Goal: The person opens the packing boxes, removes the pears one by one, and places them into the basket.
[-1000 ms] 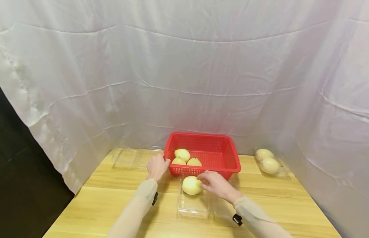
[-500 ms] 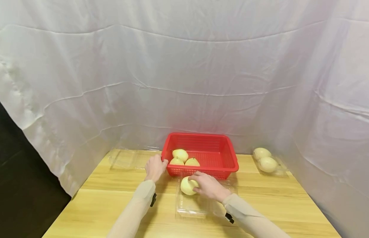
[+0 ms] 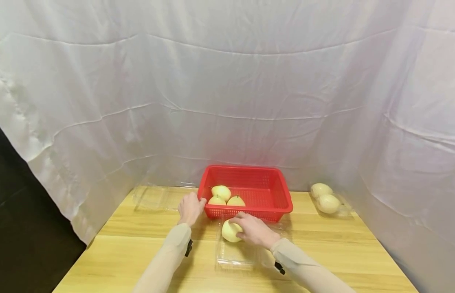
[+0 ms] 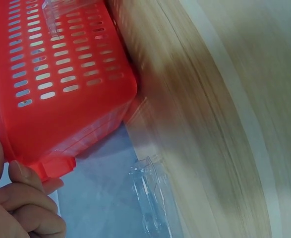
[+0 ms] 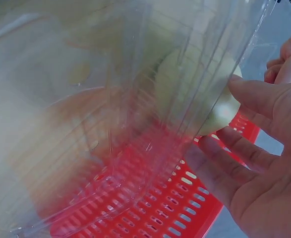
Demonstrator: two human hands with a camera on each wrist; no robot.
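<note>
My left hand (image 3: 190, 208) grips the left end of the red basket (image 3: 289, 203); in the left wrist view its fingers (image 4: 24, 198) curl at the basket's corner. A few pears (image 3: 221, 192) lie in the basket's left part. In front of the basket, a clear plastic clamshell box (image 3: 232, 259) lies on the table with one pale yellow pear (image 3: 230, 231) at its far end. My right hand (image 3: 256, 231) holds this pear from the right, thumb and fingers around its side. The right wrist view shows the pear (image 5: 185, 91) partly through the box's clear plastic.
Another clear box with two pears (image 3: 328, 204) sits at the table's back right. An additional clear plastic container (image 3: 150, 198) lies at the back left. White curtain (image 3: 249, 81) hangs behind and beside the wooden table (image 3: 121, 252).
My right hand has moved left onto the pear and taken hold of it. The left hand stays on the basket. The head view has shifted slightly.
</note>
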